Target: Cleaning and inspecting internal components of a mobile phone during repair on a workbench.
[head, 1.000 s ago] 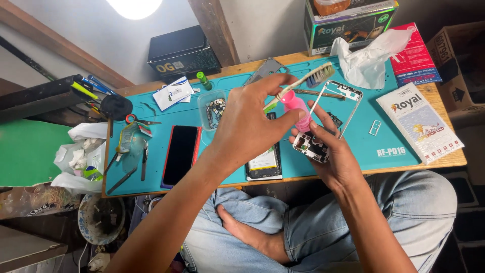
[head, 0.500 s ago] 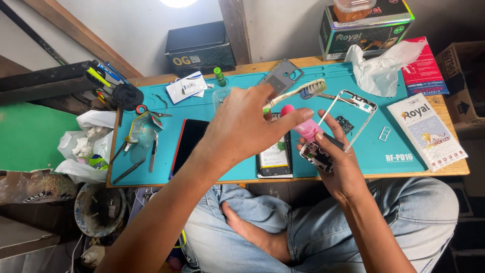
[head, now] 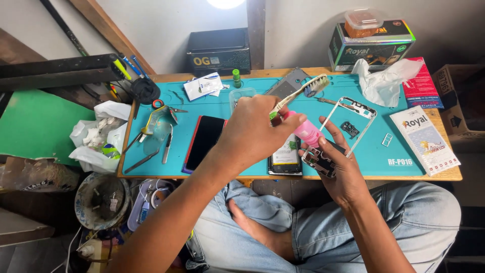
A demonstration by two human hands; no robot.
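Toothbrush (head: 303, 91) swung upward; left hand (head: 255, 131) still gripping pink bottle (head: 305, 131).

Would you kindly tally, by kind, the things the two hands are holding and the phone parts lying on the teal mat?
Toothbrush, in the left hand: 1
Pink bottle, at the right hand: 1
Phone circuit board, in the right hand: 1
Red-edged phone on the teal mat: 1
Opened phone with battery: 1
White phone frame: 1
Total: 6
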